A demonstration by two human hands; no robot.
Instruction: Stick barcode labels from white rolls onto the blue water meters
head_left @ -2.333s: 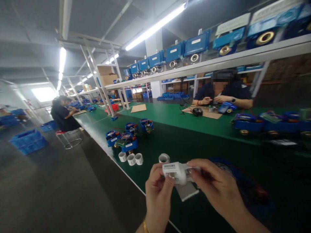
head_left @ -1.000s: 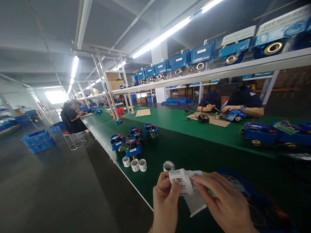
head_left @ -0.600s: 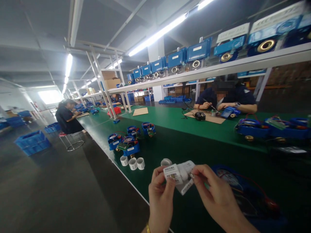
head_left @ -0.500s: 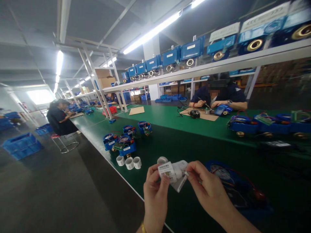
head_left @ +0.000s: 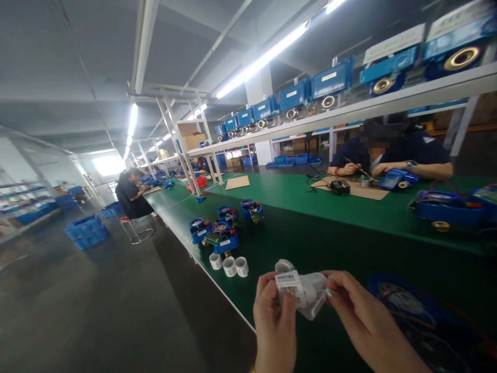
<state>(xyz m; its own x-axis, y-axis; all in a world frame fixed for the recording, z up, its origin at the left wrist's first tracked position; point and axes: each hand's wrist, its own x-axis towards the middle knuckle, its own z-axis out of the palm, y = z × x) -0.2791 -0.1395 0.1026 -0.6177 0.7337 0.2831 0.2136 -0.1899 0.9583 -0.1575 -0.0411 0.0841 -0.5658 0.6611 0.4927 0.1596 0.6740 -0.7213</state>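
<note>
My left hand (head_left: pixel 275 305) grips a strip of white barcode labels (head_left: pixel 289 282) between thumb and fingers. The strip's right part is pale, folded and partly see-through. At that end, my right hand (head_left: pixel 347 295) pinches it with closed fingertips; a small shiny bit shows there, too small to make out. Just behind my hands stands a white label roll (head_left: pixel 284 266), partly hidden. To the left, several more white rolls (head_left: pixel 229 267) sit on the green table. A blue meter housing (head_left: pixel 411 300) with wires lies in shadow to the right of my right hand.
Several open blue housings with wires (head_left: pixel 223 235) stand beyond the rolls. A co-worker (head_left: pixel 388 150) works across the green table (head_left: pixel 287 207) on a cardboard sheet. Blue meters (head_left: pixel 294 98) line the shelf overhead. Another person (head_left: pixel 132 194) sits far left near blue crates (head_left: pixel 86 232).
My view has turned left, so everything sits further right in the picture. Both hands still hold the labels, whose folded right part is bunched a little differently.
</note>
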